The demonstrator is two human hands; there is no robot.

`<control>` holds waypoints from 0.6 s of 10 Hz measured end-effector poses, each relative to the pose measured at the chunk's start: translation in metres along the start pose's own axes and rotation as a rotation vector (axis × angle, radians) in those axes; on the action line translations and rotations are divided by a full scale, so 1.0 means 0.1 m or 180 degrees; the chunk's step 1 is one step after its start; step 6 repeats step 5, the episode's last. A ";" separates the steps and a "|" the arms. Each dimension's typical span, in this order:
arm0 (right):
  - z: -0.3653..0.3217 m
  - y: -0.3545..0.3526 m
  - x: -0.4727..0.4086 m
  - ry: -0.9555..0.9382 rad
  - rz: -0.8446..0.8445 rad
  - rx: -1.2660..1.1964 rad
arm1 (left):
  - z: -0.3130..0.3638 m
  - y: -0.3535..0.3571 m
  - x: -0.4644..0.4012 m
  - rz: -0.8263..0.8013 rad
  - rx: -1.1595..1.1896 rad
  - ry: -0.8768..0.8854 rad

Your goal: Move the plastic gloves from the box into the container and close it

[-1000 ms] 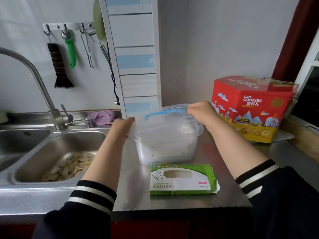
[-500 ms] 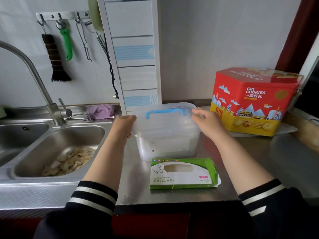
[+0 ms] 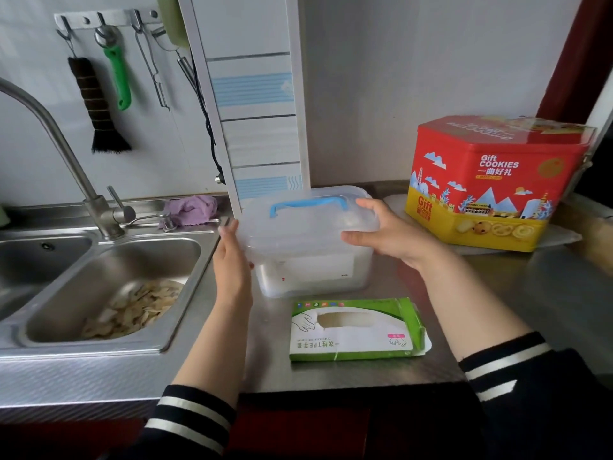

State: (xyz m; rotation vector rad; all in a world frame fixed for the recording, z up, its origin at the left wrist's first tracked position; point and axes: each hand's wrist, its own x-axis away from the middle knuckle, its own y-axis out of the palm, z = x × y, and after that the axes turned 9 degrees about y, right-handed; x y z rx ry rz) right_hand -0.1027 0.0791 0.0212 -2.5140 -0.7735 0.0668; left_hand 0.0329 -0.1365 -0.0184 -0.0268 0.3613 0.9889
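Looking at a home kitchen: steel sink and tap at left, utensils hanging on wall hooks, cookie tin sitting far right.

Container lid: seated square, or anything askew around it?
The lid looks tilted, overhanging the container toward the left hand; the right hand holds its other end. The glove box has a torn-open end flap. Peelings lie in the sink.
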 end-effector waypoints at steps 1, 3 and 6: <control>-0.12 0.19 -0.15 -0.0167 0.0079 -0.0004 | -0.16 -0.09 0.07 0.0320 -0.0015 0.0062; -0.30 0.38 -0.47 -0.0111 0.0080 0.0155 | -0.40 -0.15 0.11 0.0585 -0.0274 -0.0018; -0.33 0.45 -0.44 -0.0312 0.0577 0.0057 | -0.44 -0.11 0.17 -0.0010 -0.0750 0.0042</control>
